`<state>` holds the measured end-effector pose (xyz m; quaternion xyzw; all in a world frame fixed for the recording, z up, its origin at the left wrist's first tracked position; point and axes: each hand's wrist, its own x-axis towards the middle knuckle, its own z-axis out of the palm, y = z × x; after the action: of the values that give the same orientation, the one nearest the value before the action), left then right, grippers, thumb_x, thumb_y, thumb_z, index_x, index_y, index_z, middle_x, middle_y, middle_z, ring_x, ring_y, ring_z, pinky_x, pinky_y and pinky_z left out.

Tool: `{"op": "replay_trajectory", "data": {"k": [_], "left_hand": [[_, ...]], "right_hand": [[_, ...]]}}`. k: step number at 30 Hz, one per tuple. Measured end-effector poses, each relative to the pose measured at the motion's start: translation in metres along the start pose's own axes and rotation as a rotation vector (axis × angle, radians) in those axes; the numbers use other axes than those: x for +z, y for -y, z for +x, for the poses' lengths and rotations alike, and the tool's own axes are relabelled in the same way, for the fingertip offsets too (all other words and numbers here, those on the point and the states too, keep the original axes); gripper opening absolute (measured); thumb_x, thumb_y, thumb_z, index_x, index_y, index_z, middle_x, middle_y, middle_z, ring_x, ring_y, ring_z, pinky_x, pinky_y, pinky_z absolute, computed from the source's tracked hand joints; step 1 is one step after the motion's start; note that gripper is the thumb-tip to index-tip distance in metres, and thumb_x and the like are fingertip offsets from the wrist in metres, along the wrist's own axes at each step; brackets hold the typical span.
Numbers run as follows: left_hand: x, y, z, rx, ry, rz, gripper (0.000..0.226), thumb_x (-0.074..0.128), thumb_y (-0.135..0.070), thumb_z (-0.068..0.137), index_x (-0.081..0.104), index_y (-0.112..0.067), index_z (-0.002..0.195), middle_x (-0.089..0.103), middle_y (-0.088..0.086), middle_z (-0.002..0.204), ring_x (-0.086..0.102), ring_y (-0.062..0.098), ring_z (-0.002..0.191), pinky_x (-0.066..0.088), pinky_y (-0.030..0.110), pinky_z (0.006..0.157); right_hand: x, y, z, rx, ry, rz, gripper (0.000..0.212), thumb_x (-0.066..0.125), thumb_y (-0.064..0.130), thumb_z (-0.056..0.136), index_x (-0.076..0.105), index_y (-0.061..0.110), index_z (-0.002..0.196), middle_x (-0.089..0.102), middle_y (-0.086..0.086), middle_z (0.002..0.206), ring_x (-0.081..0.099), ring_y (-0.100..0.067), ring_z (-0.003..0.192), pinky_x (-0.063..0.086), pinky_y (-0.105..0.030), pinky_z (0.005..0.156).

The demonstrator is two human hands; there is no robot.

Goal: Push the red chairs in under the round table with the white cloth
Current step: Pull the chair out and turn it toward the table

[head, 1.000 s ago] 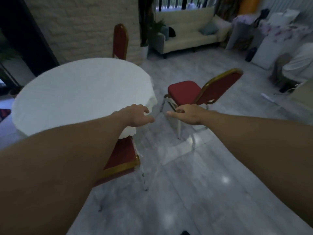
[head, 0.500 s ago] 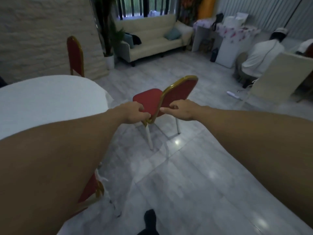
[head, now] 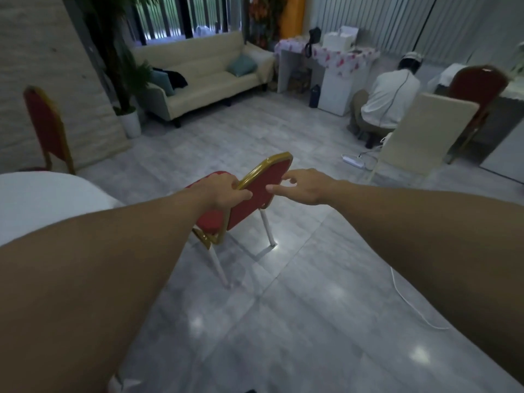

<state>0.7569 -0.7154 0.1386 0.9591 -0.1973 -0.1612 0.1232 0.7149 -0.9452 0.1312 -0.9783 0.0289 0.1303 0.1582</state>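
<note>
A red chair (head: pixel 259 191) with a gold frame and white legs stands on the grey floor in the middle of the view, its seat turned toward the round table with the white cloth (head: pixel 42 199) at the left edge. My left hand (head: pixel 224 191) grips the left side of the chair's backrest frame. My right hand (head: pixel 303 185) hovers at the backrest's right top corner with fingers spread, fingertips touching or nearly touching it. A second red chair (head: pixel 45 126) stands behind the table at the far left.
A cream sofa (head: pixel 204 78) and a potted plant (head: pixel 127 80) line the back wall. A person in white (head: pixel 388 100) sits at the right beside a cream-covered chair (head: pixel 419 137) and another red chair (head: pixel 479 89). A power strip (head: pixel 353 160) and white cable (head: pixel 411 302) lie on the floor.
The view has swung right, so the table has slid to the left edge. My left hand has closed on the chair's backrest frame; my right hand has opened at the backrest's top corner.
</note>
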Motion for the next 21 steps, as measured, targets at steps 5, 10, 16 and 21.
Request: {"op": "replay_trajectory", "data": {"k": [5,10,16,21], "left_hand": [[-0.004,-0.003,0.055,-0.034,0.014,0.038,0.067,0.051,-0.067,0.087,0.061,-0.016,0.13,0.064,0.011,0.128,0.062,0.03,0.111,0.052,0.044,0.092],[-0.002,-0.015,0.115,-0.082,0.015,0.029,0.069,0.05,-0.066,0.089,0.058,-0.014,0.134,0.063,0.012,0.132,0.06,0.03,0.116,0.05,0.046,0.097],[0.012,-0.031,0.186,-0.217,0.013,-0.054,0.079,0.054,-0.068,0.087,0.05,-0.015,0.144,0.056,0.011,0.144,0.055,0.031,0.127,0.046,0.044,0.103],[0.023,-0.032,0.234,-0.355,0.019,-0.098,0.106,0.053,-0.081,0.072,0.033,-0.019,0.155,0.039,0.009,0.16,0.041,0.031,0.143,0.037,0.047,0.113]], "right_hand": [[-0.018,-0.029,0.051,-0.011,-0.004,0.005,0.132,0.032,0.112,0.062,0.047,0.025,0.161,0.051,-0.004,0.164,0.051,-0.027,0.146,0.042,-0.05,0.117],[-0.042,-0.062,0.105,-0.106,0.022,0.021,0.088,0.052,0.09,0.085,0.057,0.033,0.152,0.059,-0.002,0.154,0.054,-0.028,0.14,0.044,-0.045,0.112],[-0.06,-0.106,0.187,-0.185,0.083,-0.007,0.102,0.061,0.093,0.076,0.057,0.022,0.149,0.063,-0.005,0.147,0.057,-0.031,0.136,0.046,-0.048,0.112],[-0.063,-0.133,0.252,-0.256,0.187,-0.054,0.12,0.071,0.087,0.073,0.033,0.022,0.167,0.046,-0.008,0.166,0.047,-0.032,0.149,0.042,-0.046,0.116]]}}
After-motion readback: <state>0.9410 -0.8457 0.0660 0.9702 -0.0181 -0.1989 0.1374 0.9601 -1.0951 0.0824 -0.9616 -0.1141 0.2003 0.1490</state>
